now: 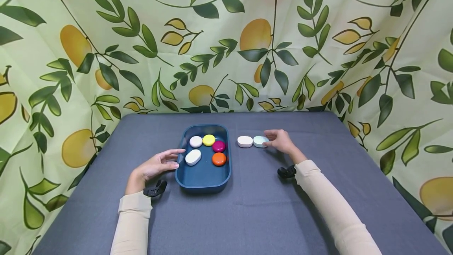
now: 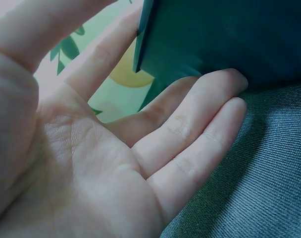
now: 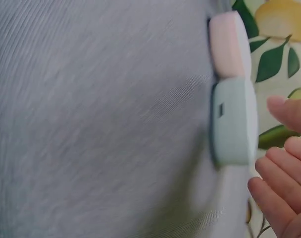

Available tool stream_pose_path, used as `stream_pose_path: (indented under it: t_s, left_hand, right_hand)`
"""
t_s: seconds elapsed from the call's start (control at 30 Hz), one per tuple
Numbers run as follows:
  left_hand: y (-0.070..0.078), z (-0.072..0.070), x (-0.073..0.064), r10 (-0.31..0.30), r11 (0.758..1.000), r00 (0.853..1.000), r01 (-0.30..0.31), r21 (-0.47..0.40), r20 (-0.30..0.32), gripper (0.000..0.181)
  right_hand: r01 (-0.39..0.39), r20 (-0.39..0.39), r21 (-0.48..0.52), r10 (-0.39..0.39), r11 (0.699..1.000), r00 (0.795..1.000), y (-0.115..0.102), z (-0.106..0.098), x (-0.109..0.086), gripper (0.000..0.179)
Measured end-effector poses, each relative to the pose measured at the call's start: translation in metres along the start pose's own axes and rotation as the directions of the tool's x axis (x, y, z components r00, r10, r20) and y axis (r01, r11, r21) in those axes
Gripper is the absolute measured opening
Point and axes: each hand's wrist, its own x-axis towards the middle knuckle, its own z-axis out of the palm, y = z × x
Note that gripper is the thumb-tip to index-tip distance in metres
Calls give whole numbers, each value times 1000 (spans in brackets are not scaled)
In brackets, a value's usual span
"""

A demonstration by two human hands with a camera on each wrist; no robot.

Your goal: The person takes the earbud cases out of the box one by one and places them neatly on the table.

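Observation:
A dark blue tray stands on the table. My left hand is at its left wall, and in the left wrist view the fingers extend to the tray's side. To the tray's right, a pale pink oval case and a pale green oval case lie end to end. My right hand reaches the green case's right end. The right wrist view shows thumb and fingers spread beside the green case, not closed round it.
Inside the tray are a white oval case and several round pieces: white, yellow, magenta and orange. A grey cloth covers the table. A leaf-patterned curtain hangs behind.

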Motion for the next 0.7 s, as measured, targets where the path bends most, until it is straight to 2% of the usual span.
stream_pose_path:
  t_s: [0.13, 0.2, 0.7]
  left_hand:
    - [-1, -1, 1, 14, 1000, 1000, -14, 5, 1, 63]
    - [-1, -2, 1, 9, 1000, 1000, -9, 7, -4, 63]
    - [-1, -1, 2, -17, 1000, 1000, 17, -8, -15, 61]
  right_hand:
    - [22, -49, 24, -21, 999, 999, -15, -2, -2, 52]
    - [34, -43, 50, -32, 998, 999, -25, -2, -3, 52]
    - [169, 86, 146, -183, 975, 979, -92, 27, -7, 48]
